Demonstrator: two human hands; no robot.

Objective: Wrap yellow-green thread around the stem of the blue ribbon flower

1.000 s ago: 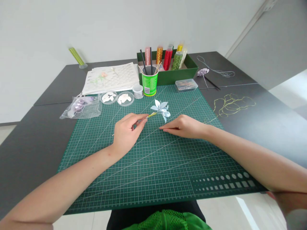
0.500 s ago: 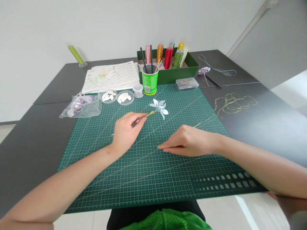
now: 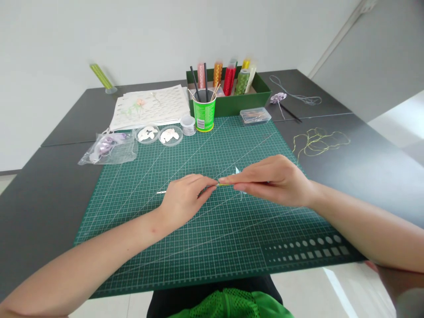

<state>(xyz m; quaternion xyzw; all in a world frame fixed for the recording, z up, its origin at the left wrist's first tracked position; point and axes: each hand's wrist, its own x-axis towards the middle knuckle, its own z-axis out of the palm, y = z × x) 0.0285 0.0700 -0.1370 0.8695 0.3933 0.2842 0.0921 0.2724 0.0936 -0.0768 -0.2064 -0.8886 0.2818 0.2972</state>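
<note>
My left hand (image 3: pixel 187 194) pinches the stem of a handmade flower between thumb and index finger. A thin pale end of that stem (image 3: pixel 161 192) sticks out to the left behind the palm. My right hand (image 3: pixel 273 181) is closed at the yellow-green wrapped part of the stem (image 3: pixel 225 184), its index fingertip meeting the left fingertips. Most of the pale blue flower (image 3: pixel 237 170) is hidden behind the right fingers; only petal tips show. Any thread in the right fingers is too fine to see. Both hands are above the green cutting mat (image 3: pixel 185 247).
Behind the hands stand two dishes of white petals (image 3: pixel 170 136), a small round tub (image 3: pixel 188 126), a green cup (image 3: pixel 204 115) and a green box (image 3: pixel 245 104) with thread spools. A clear case (image 3: pixel 255 116) lies right, loose yellow-green thread (image 3: pixel 318 143) beyond it, a plastic bag (image 3: pixel 111 148) left.
My right hand has moved up and left from holding a strand away from the flower to closing at its stem. My left hand has shifted right and nearer, and the flower has turned behind the right fingers.
</note>
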